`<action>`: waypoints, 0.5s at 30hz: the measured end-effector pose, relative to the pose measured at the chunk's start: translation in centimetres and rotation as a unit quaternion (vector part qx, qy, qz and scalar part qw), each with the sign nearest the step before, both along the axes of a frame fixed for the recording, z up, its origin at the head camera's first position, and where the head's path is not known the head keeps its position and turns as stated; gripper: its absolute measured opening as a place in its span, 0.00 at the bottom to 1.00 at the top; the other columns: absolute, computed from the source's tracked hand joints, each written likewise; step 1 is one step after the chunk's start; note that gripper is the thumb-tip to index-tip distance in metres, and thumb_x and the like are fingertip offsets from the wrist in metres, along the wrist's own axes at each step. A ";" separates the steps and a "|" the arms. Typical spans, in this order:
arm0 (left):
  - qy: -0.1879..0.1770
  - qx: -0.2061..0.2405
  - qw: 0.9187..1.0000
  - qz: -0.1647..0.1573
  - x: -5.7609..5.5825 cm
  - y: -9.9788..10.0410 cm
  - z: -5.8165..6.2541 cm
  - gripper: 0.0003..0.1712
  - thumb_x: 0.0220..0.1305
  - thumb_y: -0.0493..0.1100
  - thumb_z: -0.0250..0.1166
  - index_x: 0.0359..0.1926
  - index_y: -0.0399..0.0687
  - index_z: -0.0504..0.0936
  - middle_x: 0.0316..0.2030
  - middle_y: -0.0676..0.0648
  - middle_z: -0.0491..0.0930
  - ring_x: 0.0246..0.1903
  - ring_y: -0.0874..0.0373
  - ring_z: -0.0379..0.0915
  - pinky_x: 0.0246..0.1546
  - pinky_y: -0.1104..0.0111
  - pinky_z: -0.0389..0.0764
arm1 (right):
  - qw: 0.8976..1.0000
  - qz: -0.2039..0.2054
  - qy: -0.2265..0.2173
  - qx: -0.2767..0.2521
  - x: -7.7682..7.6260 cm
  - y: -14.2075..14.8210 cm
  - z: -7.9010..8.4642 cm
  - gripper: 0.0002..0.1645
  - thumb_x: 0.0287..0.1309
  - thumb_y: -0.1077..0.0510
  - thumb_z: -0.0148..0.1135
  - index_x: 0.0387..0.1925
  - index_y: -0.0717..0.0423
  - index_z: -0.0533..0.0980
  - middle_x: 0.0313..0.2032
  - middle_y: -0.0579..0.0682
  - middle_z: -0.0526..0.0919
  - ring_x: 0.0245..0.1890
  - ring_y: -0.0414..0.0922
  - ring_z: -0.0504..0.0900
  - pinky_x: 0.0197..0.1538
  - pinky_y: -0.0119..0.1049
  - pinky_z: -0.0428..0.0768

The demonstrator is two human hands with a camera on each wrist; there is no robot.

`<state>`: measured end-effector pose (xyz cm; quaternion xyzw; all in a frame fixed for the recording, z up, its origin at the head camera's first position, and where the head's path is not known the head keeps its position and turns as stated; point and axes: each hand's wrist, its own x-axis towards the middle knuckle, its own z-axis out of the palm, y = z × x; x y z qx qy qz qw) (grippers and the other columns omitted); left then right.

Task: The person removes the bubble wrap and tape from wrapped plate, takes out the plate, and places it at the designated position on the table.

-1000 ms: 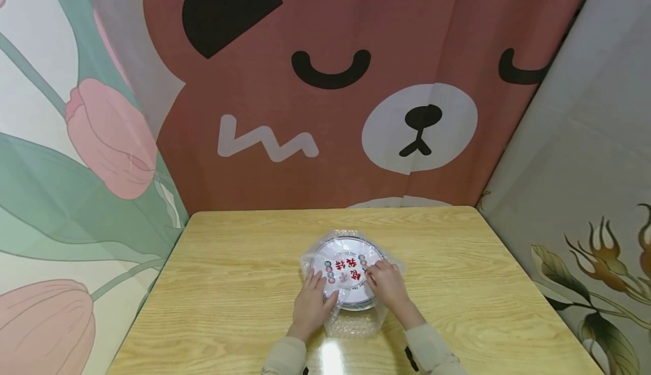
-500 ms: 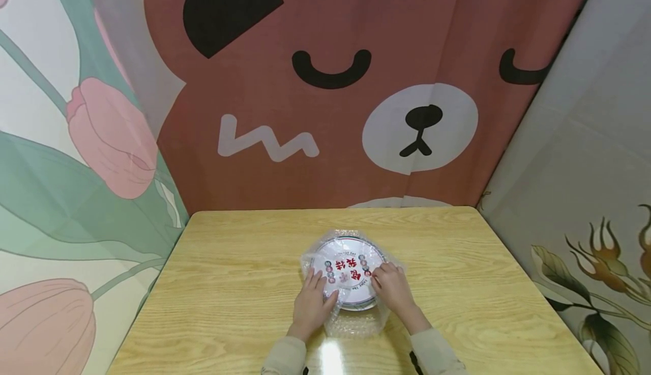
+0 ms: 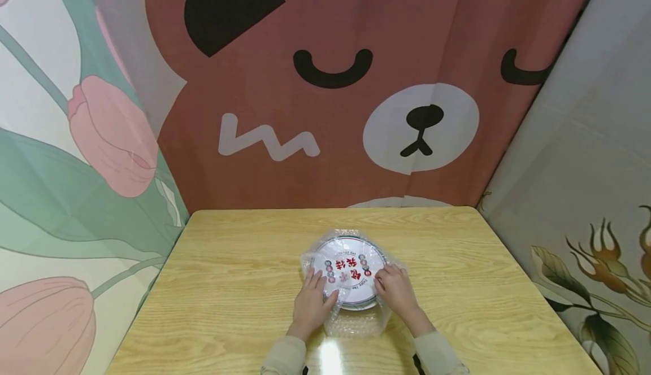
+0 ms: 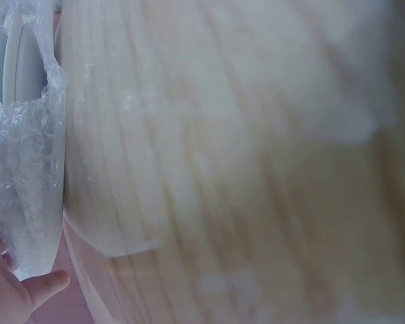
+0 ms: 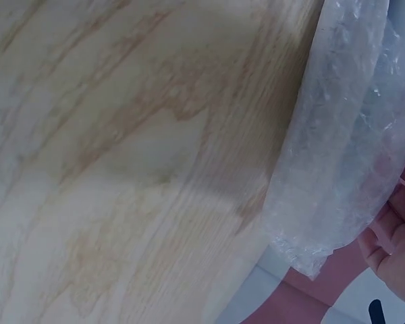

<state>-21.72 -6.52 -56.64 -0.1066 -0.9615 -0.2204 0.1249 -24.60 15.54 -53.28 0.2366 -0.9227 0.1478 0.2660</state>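
Observation:
A stack of round white plates (image 3: 348,253) with red characters and a patterned rim lies in bubble wrap (image 3: 356,325) at the middle of the table. My left hand (image 3: 310,306) rests on the lower left of the stack, fingers and thumb spread over the wrap. At the right rim my right hand (image 3: 398,291), fingers curled, pinches the bubble wrap. In the left wrist view the edges of several plates (image 4: 11,61) show from the wrap's opening, with my left hand (image 4: 10,297) below. The right wrist view has wrap (image 5: 337,148) beside my curled right hand (image 5: 395,236).
The wooden table (image 3: 234,273) reaches back to a brown curtain (image 3: 325,183) printed with a bear. Flowered curtains hang along the left (image 3: 117,222) and right (image 3: 574,194) sides.
My right hand has moved slightly right, from over the plate face out to its rim. The left hand and the plates stay in place.

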 end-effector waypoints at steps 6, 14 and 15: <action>0.006 -0.004 1.000 0.000 0.0 0.0 -0.1 0.33 0.60 0.60 0.50 0.51 0.35 0.74 0.57 0.40 0.67 0.62 0.46 0.50 0.59 0.60 0.58 | 1.000 0.001 0.010 -0.007 0.2 0.3 -0.2 0.05 0.38 0.64 0.65 0.17 0.56 0.75 0.19 0.47 0.74 0.24 0.46 0.71 0.30 0.41 0.68; 0.003 -0.002 1.000 0.002 -0.1 0.0 -0.2 0.33 0.60 0.60 0.50 0.51 0.36 0.74 0.57 0.40 0.67 0.63 0.46 0.49 0.59 0.61 0.57 | 1.000 0.003 0.019 -0.007 0.4 0.6 -0.3 0.05 0.37 0.64 0.65 0.16 0.55 0.75 0.19 0.47 0.75 0.25 0.47 0.72 0.29 0.40 0.68; 0.003 -0.001 1.000 0.001 0.0 0.0 -0.2 0.33 0.60 0.60 0.50 0.51 0.36 0.74 0.57 0.40 0.67 0.63 0.46 0.49 0.59 0.60 0.57 | 1.000 0.003 0.018 -0.006 0.4 0.7 -0.3 0.05 0.37 0.64 0.65 0.16 0.55 0.75 0.19 0.47 0.74 0.25 0.46 0.72 0.29 0.40 0.68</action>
